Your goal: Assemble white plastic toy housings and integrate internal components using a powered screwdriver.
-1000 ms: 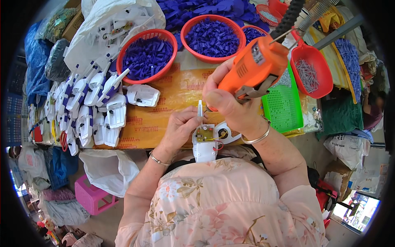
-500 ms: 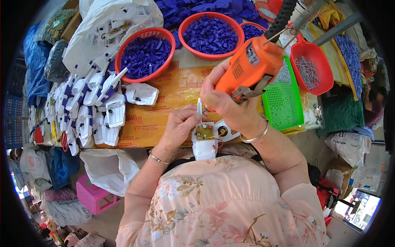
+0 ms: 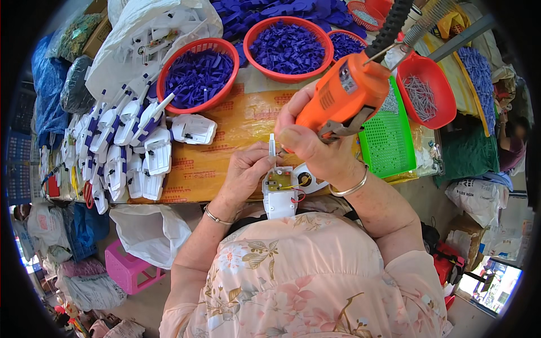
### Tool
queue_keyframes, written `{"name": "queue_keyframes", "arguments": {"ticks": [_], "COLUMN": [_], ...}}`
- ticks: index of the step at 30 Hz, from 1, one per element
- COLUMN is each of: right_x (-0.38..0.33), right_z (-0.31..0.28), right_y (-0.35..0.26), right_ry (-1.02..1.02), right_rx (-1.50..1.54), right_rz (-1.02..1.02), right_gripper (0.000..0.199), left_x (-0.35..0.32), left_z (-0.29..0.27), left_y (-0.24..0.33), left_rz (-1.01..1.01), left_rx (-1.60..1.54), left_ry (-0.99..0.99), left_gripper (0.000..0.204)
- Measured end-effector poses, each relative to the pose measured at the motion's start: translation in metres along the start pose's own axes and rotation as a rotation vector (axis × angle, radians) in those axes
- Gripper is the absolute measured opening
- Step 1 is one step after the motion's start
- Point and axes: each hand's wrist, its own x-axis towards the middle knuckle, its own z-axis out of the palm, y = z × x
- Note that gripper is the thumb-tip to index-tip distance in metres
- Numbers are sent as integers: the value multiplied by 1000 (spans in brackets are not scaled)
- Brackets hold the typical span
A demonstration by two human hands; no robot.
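A white plastic housing [image 3: 280,205] stands upright on the table's near edge, against my body. Inside it a yellowish circuit board [image 3: 277,181] shows, with thin red and yellow wires. Beside it lies a white piece [image 3: 319,176] carrying a round dark disc. My left hand [image 3: 246,172] has its fingers pinched at the housing's upper end, near a narrow white stem. In my right hand [image 3: 332,159] is an orange electric screwdriver [image 3: 341,93], fingers wrapped round its body. Its tip points down to the housing beside my left fingertips; the exact contact is hidden.
White housings with purple trim [image 3: 115,141] are piled on the left. Behind stand red baskets of purple parts [image 3: 214,101]. To the right are a green perforated tray [image 3: 389,146] and a red scoop [image 3: 445,115] of metal pins. A coiled cable [image 3: 390,22] hangs above the screwdriver.
The upper end of the screwdriver has tilted slightly to the right. Both hands and the housing stay almost where they were.
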Motion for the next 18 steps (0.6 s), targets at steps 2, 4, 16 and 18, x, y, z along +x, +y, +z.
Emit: {"name": "queue_keyframes", "arguments": {"ticks": [2,4,16,18], "right_x": [-1,0,-8,-12], "right_z": [1,1,-2,0], "right_y": [0,-2,-2,0], "right_ry": [18,35,67,111], "right_rx": [61,122,64,125], "right_rz": [20,41,63,42], "right_gripper": [27,27,29,29], "left_x": [0,0,0,0], "left_z": [0,0,0,-1], "left_y": [0,-2,2,2], "left_rz": [-4,-19,7,7], "left_rx": [19,-43,-48,-40], "left_ry": [3,13,20,11], "left_gripper": [17,17,18,19]}}
